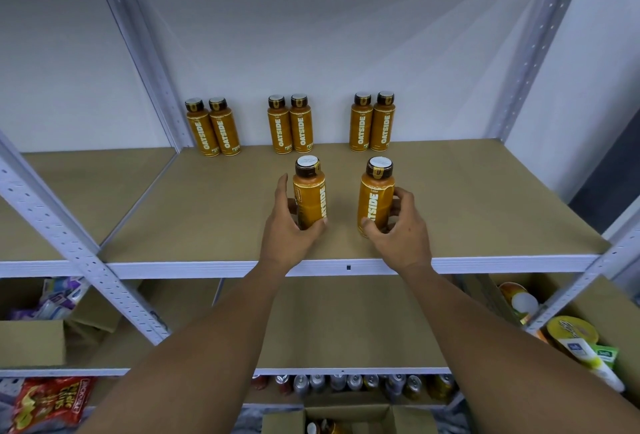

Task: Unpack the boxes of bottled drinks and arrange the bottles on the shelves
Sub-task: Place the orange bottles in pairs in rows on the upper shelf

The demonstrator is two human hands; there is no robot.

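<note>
box cropped at bottom edge, perhaps bottles inside

- The shelf, a tan board on a white frame, spans the middle of the frame.
- Along its back stand three twos of upright bottles, each two touching, with gaps between: the left pair, the middle pair and the right pair.
- At centre frame, nearer the front, the left front bottle and the right front bottle stand apart, gripped by the left hand and the right hand.
- The lower shelf carries a left box and a right box.
</note>
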